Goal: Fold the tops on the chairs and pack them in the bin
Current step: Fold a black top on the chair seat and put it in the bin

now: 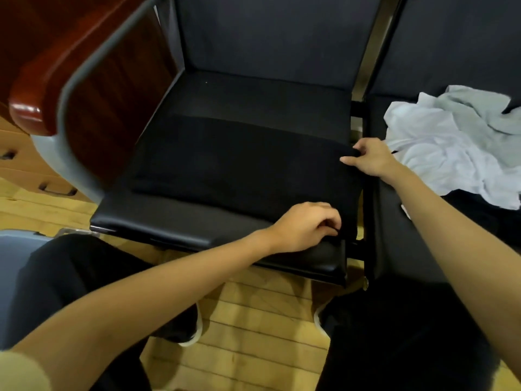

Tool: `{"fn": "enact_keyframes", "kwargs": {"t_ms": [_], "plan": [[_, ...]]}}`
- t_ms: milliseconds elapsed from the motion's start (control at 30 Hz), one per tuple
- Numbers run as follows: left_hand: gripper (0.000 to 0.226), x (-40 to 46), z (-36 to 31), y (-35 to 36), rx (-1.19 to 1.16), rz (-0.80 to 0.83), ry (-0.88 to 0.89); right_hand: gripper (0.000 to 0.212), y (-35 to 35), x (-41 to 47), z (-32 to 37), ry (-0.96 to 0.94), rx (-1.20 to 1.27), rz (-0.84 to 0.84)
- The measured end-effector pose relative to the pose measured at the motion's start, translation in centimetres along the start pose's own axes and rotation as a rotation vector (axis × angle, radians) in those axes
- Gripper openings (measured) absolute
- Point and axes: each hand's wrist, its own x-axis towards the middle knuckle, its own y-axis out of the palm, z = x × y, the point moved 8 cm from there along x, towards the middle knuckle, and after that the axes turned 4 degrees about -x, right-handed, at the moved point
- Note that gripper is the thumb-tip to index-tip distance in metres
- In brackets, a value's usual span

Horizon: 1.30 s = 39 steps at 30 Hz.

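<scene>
1. Location: the black top lies flat as a folded band across the seat of the near chair. A pale top lies crumpled on the next seat to the right. The bin shows only as a grey rim at the lower left.
2. Grip: the right hand pinches the band's far right corner; the left hand has its fingers curled onto the near right edge. Both are grasping cloth.
3. Risk: the top is black on a black seat, so its edges are hard to read; a misjudged edge would likely give a skewed fold.
4. Risk: the seat looks like smooth, slightly glossy leatherette. The cloth may slide on it when the right end is carried over, and the layers could shift apart.
5. Risk: the near edge sits close to the seat front; a loose pull could drop it to the wooden floor.
6. Materials: the black top is matte, soft knit, lying limp. The pale top is thin and heavily creased. The armrest is glossy red-brown wood on a grey metal frame.
</scene>
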Motion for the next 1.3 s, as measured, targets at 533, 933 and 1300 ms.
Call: {"fn": "enact_keyframes", "kwargs": {"t_ms": [533, 933, 1300], "plan": [[0.011, -7.8, -2.1, -2.0, -0.975, -0.320, -0.387, 0.017, -4.5, -6.8, 2.9, 0.173, 0.535, -0.159], [0.008, -16.2, 6.6, -7.1, -1.064, -0.813, -1.009, 0.007, 6.0, -2.5, 12.7, 0.192, 0.618, 0.075], [0.025, -11.1, 0.6, -9.1, 0.256, -0.430, -0.243, 0.028, 1.8, -2.0, 7.2, 0.019, 0.200, -0.284]]}}
